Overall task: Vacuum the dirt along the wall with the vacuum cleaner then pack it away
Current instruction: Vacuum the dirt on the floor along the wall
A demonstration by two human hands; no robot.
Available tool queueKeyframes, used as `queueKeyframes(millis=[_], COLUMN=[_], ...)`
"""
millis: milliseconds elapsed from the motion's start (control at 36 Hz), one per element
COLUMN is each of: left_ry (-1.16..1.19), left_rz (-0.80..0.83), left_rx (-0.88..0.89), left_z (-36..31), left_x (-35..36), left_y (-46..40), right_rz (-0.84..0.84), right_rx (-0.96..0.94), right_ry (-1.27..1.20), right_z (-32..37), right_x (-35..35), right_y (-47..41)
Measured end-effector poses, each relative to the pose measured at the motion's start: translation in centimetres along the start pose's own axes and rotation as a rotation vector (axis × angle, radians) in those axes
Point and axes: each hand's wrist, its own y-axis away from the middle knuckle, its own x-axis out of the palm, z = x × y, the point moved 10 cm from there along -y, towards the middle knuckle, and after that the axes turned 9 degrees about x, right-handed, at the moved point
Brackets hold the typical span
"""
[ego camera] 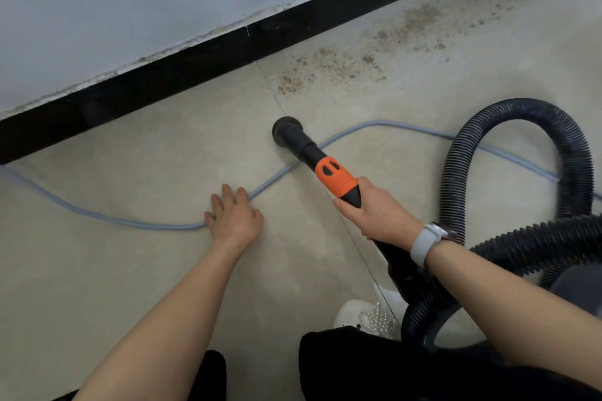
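On the pale floor (136, 270) below the black skirting (195, 65), the right hand (374, 212) grips the vacuum nozzle (312, 153) — aimed up-left, brown dirt (329, 70) just ahead, rightward along the wall — while the left hand (233, 216) rests flat, fingers (224, 197) straight, on the grey cord (97, 215).

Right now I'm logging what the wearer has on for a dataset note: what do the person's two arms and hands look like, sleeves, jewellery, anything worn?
Both forearms are bare, with no sleeves in view. The right hand has a watch with a pale grey band and dark case on its wrist. The left hand shows no glove or watch, and no ring shows on either hand.
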Motion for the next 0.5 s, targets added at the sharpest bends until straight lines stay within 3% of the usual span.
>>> queueKeyframes(millis=[194,389,500], left_ry=[0.027,0.041,0.044], left_rz=[-0.015,0.03,0.068], left_rx=[0.06,0.092,0.105], left_z=[-0.5,-0.1,0.1], left_x=[-0.8,-1.5,-1.9], left_y=[-1.3,-1.1,-1.4], right_rz=[-0.051,-0.057,-0.115], right_rx=[0.009,-0.043,-0.088], right_ry=[0.018,-0.037,0.076], right_z=[0.5,5.7,9.1], right_x=[-0.4,-1.2,-0.2], right_y=[-0.4,-3.7,-5.0])
